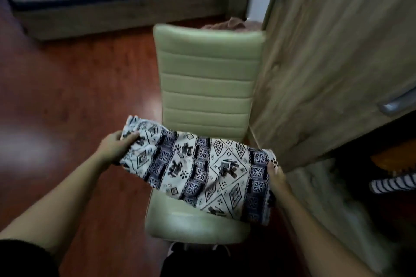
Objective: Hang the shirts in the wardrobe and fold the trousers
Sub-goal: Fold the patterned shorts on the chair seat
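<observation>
Trousers (202,171) folded into a band, held just above the chair (207,78) seat — left hand (114,150) clamped on one end, right hand (278,175) pinching the other, its fingers mostly hidden — folding judged near done; hanging work not in view.

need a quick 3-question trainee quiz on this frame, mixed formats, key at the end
1. True or false: the patterned trousers are hanging from a hanger.
2. What is the left hand doing? A) gripping one end of the trousers B) hanging empty C) holding a shirt
3. Fill in: the trousers are held across the seat of the green ____.

Key:
1. False. They are folded and held at both ends.
2. A
3. chair
</observation>
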The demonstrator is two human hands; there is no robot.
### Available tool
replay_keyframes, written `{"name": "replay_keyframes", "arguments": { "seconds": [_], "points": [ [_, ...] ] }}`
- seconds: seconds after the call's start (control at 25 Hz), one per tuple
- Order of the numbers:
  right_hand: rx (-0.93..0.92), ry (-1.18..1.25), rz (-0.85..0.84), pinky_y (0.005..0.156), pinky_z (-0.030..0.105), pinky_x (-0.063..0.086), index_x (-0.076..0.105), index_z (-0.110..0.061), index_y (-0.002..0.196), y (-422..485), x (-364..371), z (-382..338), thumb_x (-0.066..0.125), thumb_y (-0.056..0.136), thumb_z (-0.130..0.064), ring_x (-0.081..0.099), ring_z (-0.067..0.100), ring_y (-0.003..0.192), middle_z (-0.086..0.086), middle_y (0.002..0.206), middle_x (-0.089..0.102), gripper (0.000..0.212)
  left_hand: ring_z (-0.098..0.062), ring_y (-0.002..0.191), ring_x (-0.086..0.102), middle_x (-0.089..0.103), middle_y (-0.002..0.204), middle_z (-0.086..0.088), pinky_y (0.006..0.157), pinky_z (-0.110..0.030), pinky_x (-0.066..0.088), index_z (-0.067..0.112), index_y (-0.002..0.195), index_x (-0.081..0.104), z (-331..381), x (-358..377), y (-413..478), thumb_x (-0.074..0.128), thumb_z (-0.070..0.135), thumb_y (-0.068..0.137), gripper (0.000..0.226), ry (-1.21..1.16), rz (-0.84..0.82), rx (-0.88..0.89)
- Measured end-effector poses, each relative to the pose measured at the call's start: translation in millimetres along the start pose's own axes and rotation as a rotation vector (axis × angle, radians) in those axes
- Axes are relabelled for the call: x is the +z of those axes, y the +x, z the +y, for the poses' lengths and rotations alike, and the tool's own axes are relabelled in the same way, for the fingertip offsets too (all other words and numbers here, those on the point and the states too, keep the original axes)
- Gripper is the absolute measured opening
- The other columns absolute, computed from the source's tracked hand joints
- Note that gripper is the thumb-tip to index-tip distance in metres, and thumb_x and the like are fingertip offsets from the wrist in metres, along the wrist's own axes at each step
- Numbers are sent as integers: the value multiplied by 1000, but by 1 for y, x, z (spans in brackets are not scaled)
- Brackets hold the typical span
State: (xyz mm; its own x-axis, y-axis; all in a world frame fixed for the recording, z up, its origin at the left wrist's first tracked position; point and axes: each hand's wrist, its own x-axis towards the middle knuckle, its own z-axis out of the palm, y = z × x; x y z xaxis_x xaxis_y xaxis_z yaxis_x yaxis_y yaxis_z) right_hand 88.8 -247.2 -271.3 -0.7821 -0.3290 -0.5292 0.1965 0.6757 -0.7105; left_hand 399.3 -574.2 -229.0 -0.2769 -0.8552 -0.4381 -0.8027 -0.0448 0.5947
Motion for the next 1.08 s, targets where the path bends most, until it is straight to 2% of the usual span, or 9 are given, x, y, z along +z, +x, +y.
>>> {"name": "replay_keyframes", "arguments": {
  "seconds": [0.04,0.16,0.4,0.56,0.68,0.76,0.84,0.96,1.08],
  "points": [
    [12,-70,-46,109,45,33,39,-5,139,16,15,21,31,73,-80,41,31,132,17,144,42,100,-27,76,66,70,86,-8,63,-32,50,19,97,66,-3,16,-9,58,61,81,45,-10,7,-18],
    [65,-140,-171,110,45,32,31,-10,145,52,54,74,30,86,-65,37,30,135,12,148,37,81,-36,89,65,68,94,-17,73,-40,52,14,102,64,-72,65,5,54,59,85,49,35,-32,-130],
    [4,-357,-109,98,41,44,46,-14,134,98,113,156,37,94,-51,53,28,115,14,131,53,55,-36,83,64,68,91,-16,74,-45,52,14,94,61,-160,132,56,52,62,83,50,38,37,-223],
    [-109,-373,58,93,41,46,41,-10,134,115,129,139,41,85,-64,53,31,112,15,128,50,72,-32,77,63,68,88,-13,73,-45,53,18,89,61,-170,135,73,58,55,84,38,-29,29,-237],
    [-154,-428,95,92,38,41,43,-6,133,137,139,119,52,89,-48,49,33,116,18,131,46,62,-33,84,62,67,98,-17,78,-43,50,16,99,62,-170,138,85,60,43,87,30,-28,14,-272],
    [-212,-507,56,88,34,43,54,-10,124,151,143,115,59,87,-43,52,31,111,15,124,51,50,-36,91,61,65,101,-17,82,-44,48,14,107,61,-173,140,93,59,46,83,40,-8,8,-278],
    [-139,-428,-13,88,34,47,62,-12,114,163,144,115,64,87,-35,56,26,105,8,115,58,36,-37,94,60,65,103,-17,85,-46,48,15,108,60,-177,140,98,56,50,76,48,-4,9,-298],
    [244,154,-95,93,40,50,65,-7,104,171,140,107,69,83,-14,61,26,93,11,105,66,23,-38,97,59,64,107,-20,86,-46,46,12,108,61,-181,141,100,55,47,76,48,-6,-1,-317],
    [162,151,100,85,40,51,67,-4,99,171,137,98,68,83,-10,61,28,87,19,101,67,17,-38,100,57,63,110,-20,85,-42,43,10,112,61,-177,143,100,57,43,82,45,-3,-10,-328]
  ]
}}
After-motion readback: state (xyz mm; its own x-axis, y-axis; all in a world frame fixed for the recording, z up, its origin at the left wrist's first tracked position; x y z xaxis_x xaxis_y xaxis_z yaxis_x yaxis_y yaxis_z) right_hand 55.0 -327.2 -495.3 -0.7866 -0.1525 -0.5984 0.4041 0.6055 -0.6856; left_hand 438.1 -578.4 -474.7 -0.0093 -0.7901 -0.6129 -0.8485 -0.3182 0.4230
